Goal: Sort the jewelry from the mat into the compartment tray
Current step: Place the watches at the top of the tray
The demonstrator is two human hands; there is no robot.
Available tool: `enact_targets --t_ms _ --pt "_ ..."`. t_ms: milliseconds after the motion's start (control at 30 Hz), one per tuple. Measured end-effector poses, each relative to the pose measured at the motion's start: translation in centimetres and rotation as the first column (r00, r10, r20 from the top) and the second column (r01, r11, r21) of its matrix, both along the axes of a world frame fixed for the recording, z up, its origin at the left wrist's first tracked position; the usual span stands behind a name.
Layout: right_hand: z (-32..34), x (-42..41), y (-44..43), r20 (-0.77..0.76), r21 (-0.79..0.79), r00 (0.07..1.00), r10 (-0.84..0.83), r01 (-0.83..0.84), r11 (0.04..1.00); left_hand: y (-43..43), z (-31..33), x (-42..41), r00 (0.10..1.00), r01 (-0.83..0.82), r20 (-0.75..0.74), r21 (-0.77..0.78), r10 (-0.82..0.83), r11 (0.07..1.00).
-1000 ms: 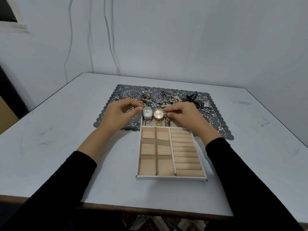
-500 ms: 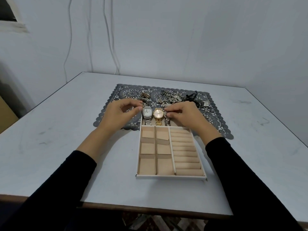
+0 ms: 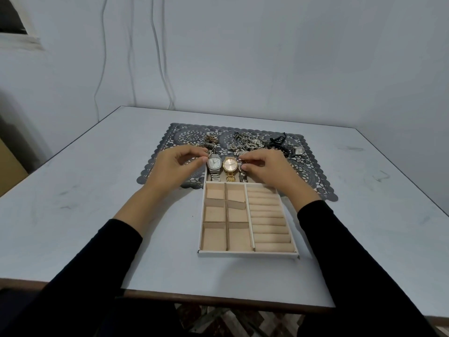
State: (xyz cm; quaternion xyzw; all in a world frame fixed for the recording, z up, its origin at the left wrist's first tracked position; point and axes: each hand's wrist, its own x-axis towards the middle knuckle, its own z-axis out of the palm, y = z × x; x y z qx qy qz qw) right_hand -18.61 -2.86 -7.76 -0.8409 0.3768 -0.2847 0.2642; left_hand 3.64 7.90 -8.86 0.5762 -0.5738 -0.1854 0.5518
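Observation:
A beige compartment tray (image 3: 247, 254) lies on the table, its far end over the dark lace mat (image 3: 170, 139). In its far compartment lie a silver watch (image 3: 214, 164), a gold watch (image 3: 229, 164) and a third, slim watch (image 3: 243, 176). My left hand (image 3: 173, 167) has its curled fingers at the silver watch's left edge and pinches a small silver piece there. My right hand (image 3: 266, 167) pinches the slim watch at its top. Chains and beads (image 3: 245, 143) and a black-strapped watch (image 3: 295, 150) lie on the mat behind.
Small rings (image 3: 301, 165) lie on the mat's right side and more (image 3: 185, 137) at its far left. The tray's square compartments (image 3: 215, 235) and ring rolls (image 3: 269, 224) hold nothing. White cables hang on the wall behind.
Both hands stay at the far end of the tray with hardly any movement. The watches lie as before.

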Motion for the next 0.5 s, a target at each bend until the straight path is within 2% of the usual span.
enact_targets --t_ms 133,267,500 --pt "-0.1 -0.6 0.4 0.113 0.042 0.993 -0.035 0.031 0.999 0.6 -0.1 -0.4 1.0 0.006 -0.001 -0.009 -0.006 1.0" --pt "-0.5 -1.6 0.9 0.165 -0.025 0.98 -0.112 0.118 0.993 1.6 -0.2 -0.9 1.0 0.024 -0.01 0.002 -0.024 1.0" --pt "-1.7 -5.1 2.3 0.117 -0.013 0.967 -0.225 0.228 0.974 3.0 -1.0 -1.4 0.998 0.059 -0.031 -0.013 -0.06 0.998"
